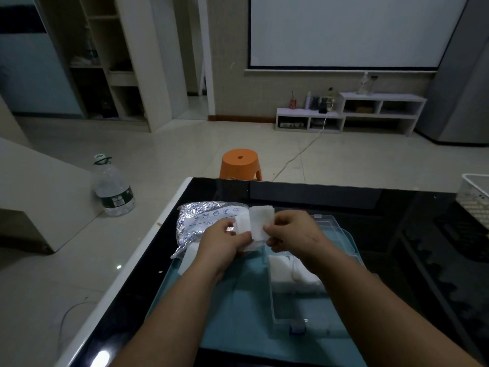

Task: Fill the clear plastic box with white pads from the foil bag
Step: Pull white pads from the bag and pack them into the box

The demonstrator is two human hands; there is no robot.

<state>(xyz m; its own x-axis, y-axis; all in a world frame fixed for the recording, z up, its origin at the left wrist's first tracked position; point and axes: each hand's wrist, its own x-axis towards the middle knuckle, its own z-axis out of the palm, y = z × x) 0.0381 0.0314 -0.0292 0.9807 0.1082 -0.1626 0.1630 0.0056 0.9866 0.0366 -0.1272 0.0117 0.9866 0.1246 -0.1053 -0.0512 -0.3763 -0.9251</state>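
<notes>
A white projector screen [357,30] fills the far wall, with a low white shelf [370,109] of bottles under it. Nearer, a black glass table [317,197] carries a teal tray [232,327]. On the tray's right side lies the clear plastic box [341,234], open on top, with a small heap of white pads [280,268] in its far half. The right forearm crosses over the box and hides part of it.

Left of the box, at the tray's far left corner, lies the crumpled foil bag [195,218]. It bears blue print: a row of round icons and one short word, upside down from here and not surely readable.

On the floor stand a big water bottle [112,186], its dark green label too small to read, and an orange stool [240,161] just beyond the table. A white basket [473,197] sits at the table's right edge.

Above the bag's mouth, the left hand [222,239] pinches one pad [242,222]. The right hand [291,231] pinches a second pad [260,222] between thumb and fingers, overlapping the first.
</notes>
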